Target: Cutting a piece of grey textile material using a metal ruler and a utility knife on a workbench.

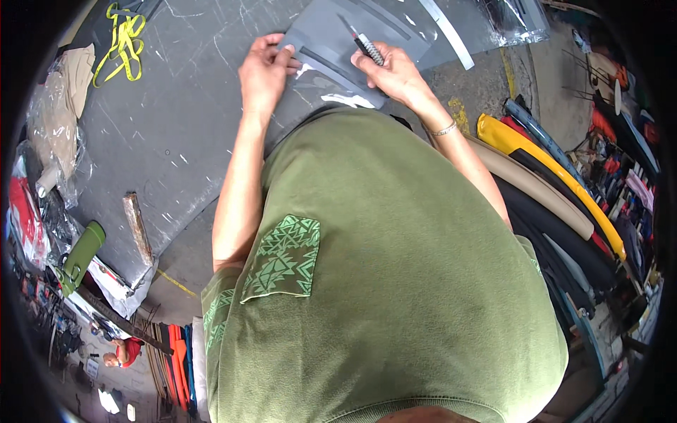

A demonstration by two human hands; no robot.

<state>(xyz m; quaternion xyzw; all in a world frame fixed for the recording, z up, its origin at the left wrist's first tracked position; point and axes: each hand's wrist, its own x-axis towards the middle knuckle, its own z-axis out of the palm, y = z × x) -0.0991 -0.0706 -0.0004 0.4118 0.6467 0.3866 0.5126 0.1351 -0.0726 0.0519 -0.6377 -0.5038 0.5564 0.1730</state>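
Observation:
A grey flat sheet (331,32) with dark narrow strips lies at the table's near edge, in front of my body. My left hand (264,76) is at its left edge, fingers bent and a fingertip pressing on the sheet. In my right hand (396,74) is a slim pen-like tool (368,49) with a ribbed black-and-silver grip. Its thin pointed end slants up and left above the sheet; whether it is a knife or a marker I cannot tell, nor whether the tip touches. Clear shiny plastic (338,99) shows by the sheet's near edge.
A yellow tape measure (125,44) lies loose on the dark scratched table (176,113) at far left. A pale strip (449,35) lies right of the sheet. A rough stick (137,229) rests near the left edge. Rolls of material, one yellow (550,169), stand at right. A person in red (127,351) is behind, lower left.

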